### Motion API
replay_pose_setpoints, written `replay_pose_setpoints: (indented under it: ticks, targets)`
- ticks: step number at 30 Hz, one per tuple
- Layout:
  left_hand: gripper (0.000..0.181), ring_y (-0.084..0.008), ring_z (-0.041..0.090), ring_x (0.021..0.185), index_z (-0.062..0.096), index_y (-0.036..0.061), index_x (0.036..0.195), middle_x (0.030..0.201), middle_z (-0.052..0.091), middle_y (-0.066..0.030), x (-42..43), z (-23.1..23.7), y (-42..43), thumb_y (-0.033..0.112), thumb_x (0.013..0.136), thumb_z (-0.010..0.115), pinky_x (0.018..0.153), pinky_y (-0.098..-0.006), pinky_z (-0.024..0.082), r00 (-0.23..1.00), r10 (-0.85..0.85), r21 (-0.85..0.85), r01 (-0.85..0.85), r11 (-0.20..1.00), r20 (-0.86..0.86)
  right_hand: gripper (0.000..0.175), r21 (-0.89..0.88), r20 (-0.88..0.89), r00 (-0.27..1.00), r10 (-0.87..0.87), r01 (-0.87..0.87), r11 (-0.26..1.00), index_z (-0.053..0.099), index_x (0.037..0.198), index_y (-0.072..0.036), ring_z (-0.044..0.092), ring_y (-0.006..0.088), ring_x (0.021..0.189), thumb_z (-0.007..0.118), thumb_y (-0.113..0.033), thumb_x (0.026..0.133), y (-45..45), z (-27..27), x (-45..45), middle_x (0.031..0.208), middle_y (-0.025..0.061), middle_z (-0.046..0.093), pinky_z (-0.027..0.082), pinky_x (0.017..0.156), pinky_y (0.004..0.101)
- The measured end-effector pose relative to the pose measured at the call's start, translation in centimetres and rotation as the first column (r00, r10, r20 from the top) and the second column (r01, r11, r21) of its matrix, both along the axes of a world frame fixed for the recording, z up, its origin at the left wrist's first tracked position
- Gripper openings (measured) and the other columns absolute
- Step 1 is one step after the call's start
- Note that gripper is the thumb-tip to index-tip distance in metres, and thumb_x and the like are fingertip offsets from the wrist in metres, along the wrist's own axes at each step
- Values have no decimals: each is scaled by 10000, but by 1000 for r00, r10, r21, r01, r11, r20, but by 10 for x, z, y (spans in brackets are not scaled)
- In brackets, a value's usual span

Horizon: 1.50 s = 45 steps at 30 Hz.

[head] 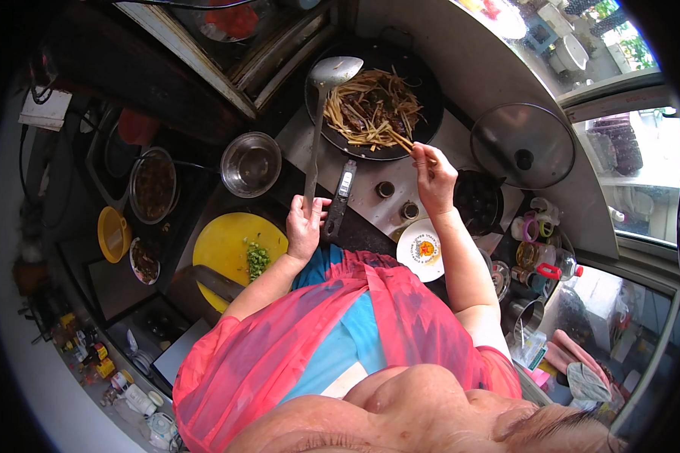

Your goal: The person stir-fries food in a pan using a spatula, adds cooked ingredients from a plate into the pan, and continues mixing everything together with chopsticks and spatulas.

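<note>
My left hand [306, 226] grips the handle of a metal cooking ladle [335, 72], whose head is raised over the left rim of a dark frying pan [430, 107]. Pale strips of food with darker brown pieces [374, 110] lie in the pan. Wooden chopsticks [400, 140] are pinched in my right hand [435, 175], their tips at the near right part of the food. The pan's black handle [339, 204] points toward me, just right of my left hand. I cannot tell whether the fingers touch it.
Left are a steel bowl [251, 164] and a yellow cutting board [215, 238] with chopped greens [257, 260] and a cleaver [218, 282]. Right are a white plate [411, 266], a dark pot [476, 204], a glass lid [501, 147] leaning on the wall, and several bottles [549, 269].
</note>
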State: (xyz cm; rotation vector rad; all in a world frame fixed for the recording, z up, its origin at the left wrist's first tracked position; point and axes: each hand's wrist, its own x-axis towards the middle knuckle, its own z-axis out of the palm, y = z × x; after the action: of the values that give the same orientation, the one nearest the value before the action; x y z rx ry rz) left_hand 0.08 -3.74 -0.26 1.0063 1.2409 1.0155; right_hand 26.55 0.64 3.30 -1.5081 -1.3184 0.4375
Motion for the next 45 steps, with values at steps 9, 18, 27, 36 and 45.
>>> replay_pose_setpoints:
  ticks: [9, 18, 27, 36, 45]
  targets:
    - [218, -102, 638, 721, 482, 33, 941, 929, 676, -65, 2, 3, 0, 238, 991, 535, 604, -230, 532, 1000, 4, -1, -4, 1000, 4, 121, 45, 90, 992, 90, -94, 995, 666, 990, -21, 691, 222, 858, 654, -102, 900, 12, -24, -7, 988, 129, 699, 536, 728, 282]
    - [209, -116, 656, 753, 483, 31, 914, 897, 675, -74, 0, 3, 1, 218, 986, 544, 623, -243, 541, 1000, -4, -2, 4, 1000, 8, 139, 38, 173, 978, 119, -127, 991, 675, 1004, -34, 686, 174, 798, 650, -134, 910, -4, 5, 1, 984, 117, 696, 544, 668, 273]
    - [187, -134, 671, 768, 486, 32, 897, 832, 656, -58, -1, 6, 7, 186, 979, 554, 659, -256, 550, 997, 3, 56, 1, 998, -72, 234, -109, -821, 536, -198, 193, 975, 601, 981, 16, 696, 231, 879, 514, -201, 995, -35, 17, 63, 1000, 173, 682, 586, 711, 285]
    - [196, -147, 682, 746, 482, 37, 899, 834, 659, -69, -5, 5, 17, 203, 983, 545, 615, -251, 551, 992, -3, 36, 7, 999, -122, 288, 178, -945, -311, 103, -223, 958, 564, 992, 35, 670, 221, 866, 420, -212, 1024, -86, 86, 56, 936, 206, 627, 608, 674, 246]
    - [196, -145, 669, 642, 467, 34, 883, 792, 643, -75, 0, -14, 55, 181, 968, 565, 495, -242, 526, 951, -121, -41, 114, 993, -284, 330, 461, -861, -404, 311, -357, 813, 525, 937, -16, 542, 97, 501, 322, -254, 1043, -116, 143, 22, 959, 273, 617, 479, 510, 171]
